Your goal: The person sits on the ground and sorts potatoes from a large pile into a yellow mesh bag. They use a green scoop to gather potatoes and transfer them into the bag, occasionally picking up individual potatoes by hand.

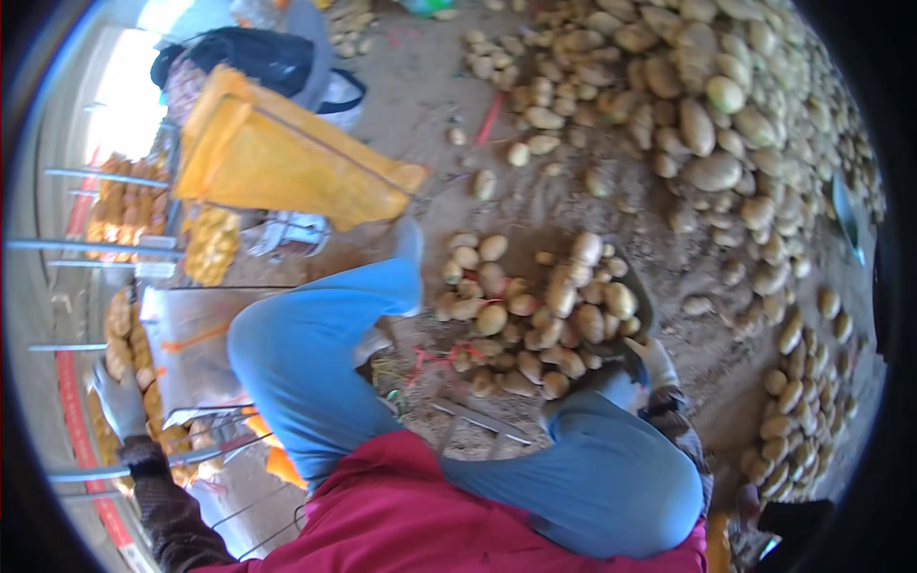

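Observation:
My left hand (pixel 120 402), in a pale glove, lies against a mesh bag of potatoes (pixel 150 412) at the far left; whether its fingers grip the mesh is unclear. Low at the right, my gloved right hand (pixel 655 362) holds the edge of a dark scoop-like container (pixel 642 283). Potatoes (pixel 589 322) fill and hide most of that container. More loose potatoes (pixel 491 319) lie beside it on the dirt between my feet, with red string (pixel 430 362) among them. A translucent plastic sheet or sack (pixel 204 351) covers something between my left hand and my knee.
A large potato heap (pixel 709 143) rises at the upper right, and a smaller pile (pixel 795 415) lies at the right. An orange-yellow sack (pixel 286 154) stands ahead on the left. Metal bars (pixel 93 247) stick out along the left side. A metal frame piece (pixel 483 420) lies between my legs.

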### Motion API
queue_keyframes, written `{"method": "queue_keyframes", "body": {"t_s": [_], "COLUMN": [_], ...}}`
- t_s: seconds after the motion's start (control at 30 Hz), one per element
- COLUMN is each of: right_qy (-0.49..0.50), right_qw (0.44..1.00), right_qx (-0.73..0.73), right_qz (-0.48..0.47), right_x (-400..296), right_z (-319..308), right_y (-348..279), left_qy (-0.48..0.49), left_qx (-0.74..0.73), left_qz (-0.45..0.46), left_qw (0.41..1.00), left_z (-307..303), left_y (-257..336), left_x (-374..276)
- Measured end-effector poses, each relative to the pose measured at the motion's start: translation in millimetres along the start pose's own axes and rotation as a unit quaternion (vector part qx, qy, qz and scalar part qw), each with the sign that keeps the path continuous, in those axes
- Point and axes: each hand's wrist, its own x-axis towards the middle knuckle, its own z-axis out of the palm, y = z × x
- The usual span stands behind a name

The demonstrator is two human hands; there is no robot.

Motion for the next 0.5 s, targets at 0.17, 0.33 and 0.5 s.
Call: {"method": "queue_keyframes", "body": {"t_s": [0.17, 0.33, 0.5], "right_qy": [0.067, 0.026, 0.026], "right_qw": [0.993, 0.993, 0.990], "right_qx": [-0.091, -0.096, -0.109], "right_qz": [0.029, 0.060, 0.089], "right_x": [-11.8, -22.2, -31.1], "right_z": [-13.1, -5.5, -4.5], "right_y": [-10.9, -19.7, -40.7], "left_qy": [0.011, -0.226, -0.384], "left_qx": [-0.395, -0.416, -0.363], "left_qz": [0.229, 0.425, 0.320], "left_qw": [0.890, 0.772, 0.787], "left_z": [-47.9, -16.8, 147.8], "left_y": [365.2, 613.4, 748.2], "left_x": [22.2, -16.7, -71.5]}}
